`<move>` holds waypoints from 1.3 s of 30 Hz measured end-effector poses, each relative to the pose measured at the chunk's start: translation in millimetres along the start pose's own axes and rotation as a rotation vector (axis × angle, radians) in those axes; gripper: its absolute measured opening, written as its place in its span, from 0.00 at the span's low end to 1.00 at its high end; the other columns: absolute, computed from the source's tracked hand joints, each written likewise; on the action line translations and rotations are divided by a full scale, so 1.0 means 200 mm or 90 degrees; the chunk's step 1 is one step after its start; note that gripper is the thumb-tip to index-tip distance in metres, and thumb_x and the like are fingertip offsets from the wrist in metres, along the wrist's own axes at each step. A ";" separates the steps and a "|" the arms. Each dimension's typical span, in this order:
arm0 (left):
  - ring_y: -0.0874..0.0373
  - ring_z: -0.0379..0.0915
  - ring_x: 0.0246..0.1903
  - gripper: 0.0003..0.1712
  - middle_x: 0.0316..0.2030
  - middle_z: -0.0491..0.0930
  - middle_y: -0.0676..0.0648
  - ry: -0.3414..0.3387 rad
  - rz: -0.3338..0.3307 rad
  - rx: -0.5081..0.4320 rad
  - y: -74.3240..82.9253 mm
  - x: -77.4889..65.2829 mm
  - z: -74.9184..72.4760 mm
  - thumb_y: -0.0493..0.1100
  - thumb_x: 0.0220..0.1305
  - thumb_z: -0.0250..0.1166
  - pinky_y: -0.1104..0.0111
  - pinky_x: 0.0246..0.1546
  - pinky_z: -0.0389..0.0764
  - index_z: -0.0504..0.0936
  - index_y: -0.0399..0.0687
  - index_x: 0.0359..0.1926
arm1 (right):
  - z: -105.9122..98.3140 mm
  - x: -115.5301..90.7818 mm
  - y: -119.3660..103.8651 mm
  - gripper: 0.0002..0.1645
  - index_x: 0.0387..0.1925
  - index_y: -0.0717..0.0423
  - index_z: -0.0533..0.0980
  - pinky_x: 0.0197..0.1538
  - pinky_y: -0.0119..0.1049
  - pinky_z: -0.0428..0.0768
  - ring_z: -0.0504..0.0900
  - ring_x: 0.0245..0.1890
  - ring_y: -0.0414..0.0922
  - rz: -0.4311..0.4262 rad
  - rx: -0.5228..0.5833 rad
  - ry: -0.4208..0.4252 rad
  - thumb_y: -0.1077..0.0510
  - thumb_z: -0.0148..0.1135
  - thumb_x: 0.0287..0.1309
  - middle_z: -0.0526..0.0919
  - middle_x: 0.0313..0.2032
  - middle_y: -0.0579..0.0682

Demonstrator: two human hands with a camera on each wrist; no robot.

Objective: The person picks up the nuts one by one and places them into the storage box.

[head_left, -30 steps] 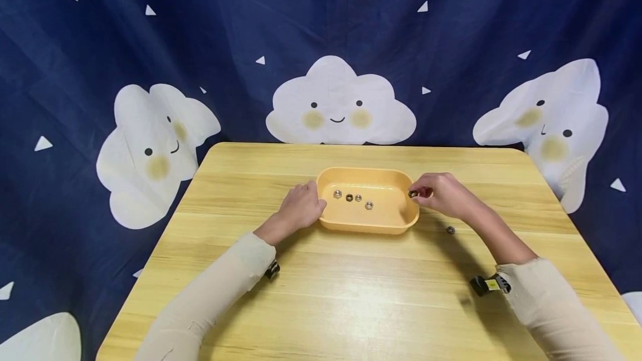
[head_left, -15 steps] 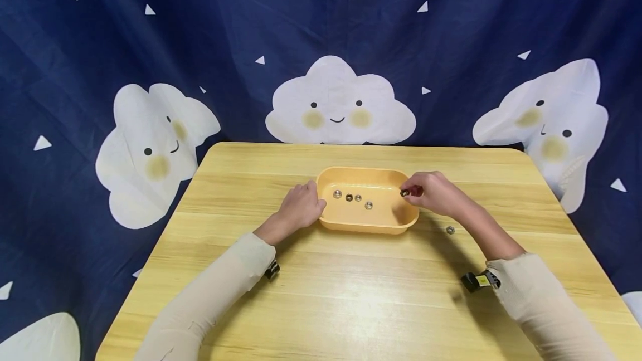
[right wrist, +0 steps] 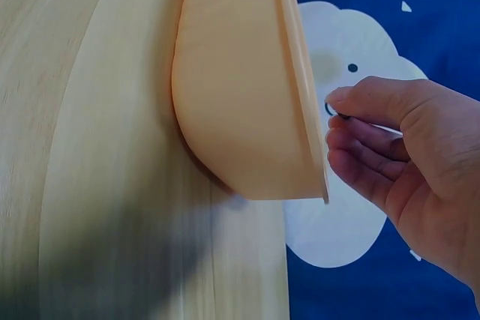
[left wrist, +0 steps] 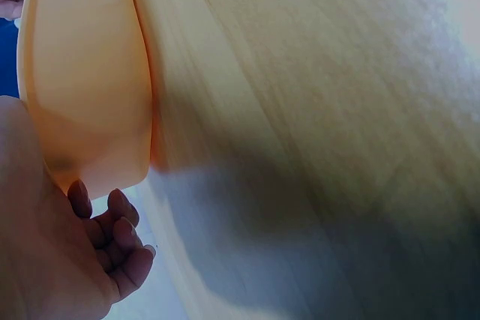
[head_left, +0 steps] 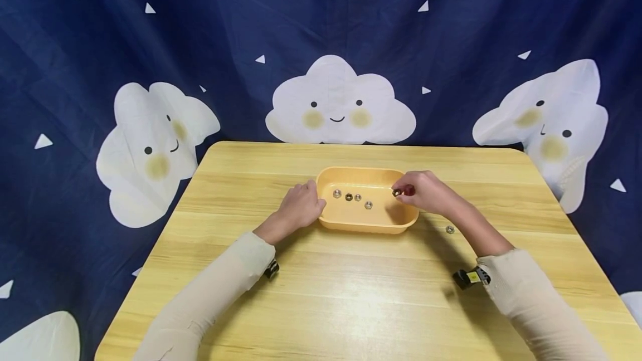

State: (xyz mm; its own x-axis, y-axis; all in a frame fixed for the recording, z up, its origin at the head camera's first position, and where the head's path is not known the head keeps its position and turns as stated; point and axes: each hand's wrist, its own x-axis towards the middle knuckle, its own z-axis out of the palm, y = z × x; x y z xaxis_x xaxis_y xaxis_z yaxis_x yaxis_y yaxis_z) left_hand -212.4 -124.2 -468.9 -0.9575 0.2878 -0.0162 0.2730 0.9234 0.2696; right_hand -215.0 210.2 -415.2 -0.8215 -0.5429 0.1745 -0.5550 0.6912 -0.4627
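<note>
A shallow orange-yellow plastic tray (head_left: 368,228) stands toward the back of the table. My left hand (head_left: 302,205) grips its left end, thumb over the rim; in the left wrist view the fingers (left wrist: 120,241) curl at the tray's outer wall. Above the tray's right part, my right hand (head_left: 423,190) pinches a small dark hex nut (head_left: 397,192) between thumb and fingertips. Inside lie several nuts: a silver nut (head_left: 337,194) at the left, a dark nut (head_left: 349,197) beside it, and another silver nut (head_left: 368,205) nearer the front.
One loose silver nut (head_left: 450,229) lies on the wooden table (head_left: 321,294), to the right of the tray and close to the right forearm. A dark blue curtain (head_left: 241,10) with cloud prints hangs behind the table's far edge.
My right hand has moved left with the dark nut, from the tray's right rim to over its inside. The left hand and the tray have stayed in place.
</note>
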 end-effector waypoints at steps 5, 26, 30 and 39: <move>0.48 0.70 0.29 0.14 0.27 0.72 0.45 -0.003 -0.001 -0.006 0.00 0.00 -0.01 0.49 0.72 0.54 0.61 0.33 0.69 0.68 0.44 0.35 | 0.03 0.02 0.01 0.09 0.39 0.60 0.87 0.41 0.37 0.84 0.86 0.34 0.43 0.013 0.012 -0.018 0.66 0.73 0.54 0.90 0.34 0.50; 0.48 0.71 0.32 0.15 0.29 0.73 0.45 -0.005 -0.011 -0.007 0.00 0.00 0.00 0.50 0.72 0.54 0.57 0.38 0.73 0.68 0.43 0.38 | 0.14 0.12 -0.02 0.13 0.42 0.65 0.86 0.44 0.41 0.87 0.89 0.36 0.46 0.031 0.034 -0.083 0.66 0.73 0.54 0.91 0.38 0.56; 0.48 0.70 0.32 0.15 0.28 0.73 0.45 -0.005 -0.011 -0.006 0.00 0.00 0.01 0.51 0.73 0.54 0.58 0.38 0.72 0.68 0.43 0.37 | 0.15 0.13 -0.04 0.11 0.41 0.64 0.87 0.43 0.40 0.87 0.88 0.36 0.45 0.020 0.024 -0.090 0.65 0.74 0.54 0.91 0.39 0.56; 0.49 0.70 0.30 0.15 0.27 0.73 0.46 0.002 -0.003 0.010 0.00 0.00 0.01 0.50 0.73 0.54 0.59 0.37 0.70 0.67 0.44 0.35 | 0.20 0.15 -0.02 0.08 0.37 0.64 0.87 0.40 0.36 0.86 0.88 0.34 0.44 -0.043 0.010 -0.071 0.68 0.73 0.52 0.90 0.36 0.57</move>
State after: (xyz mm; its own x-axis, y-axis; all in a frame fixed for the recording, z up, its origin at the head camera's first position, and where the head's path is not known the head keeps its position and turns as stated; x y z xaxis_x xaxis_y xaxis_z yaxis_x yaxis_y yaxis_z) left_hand -212.8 -124.3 -470.8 -0.9593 0.2821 -0.0147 0.2692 0.9287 0.2549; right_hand -232.9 172.4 -442.1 -0.7617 -0.6387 0.1084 -0.6063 0.6439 -0.4667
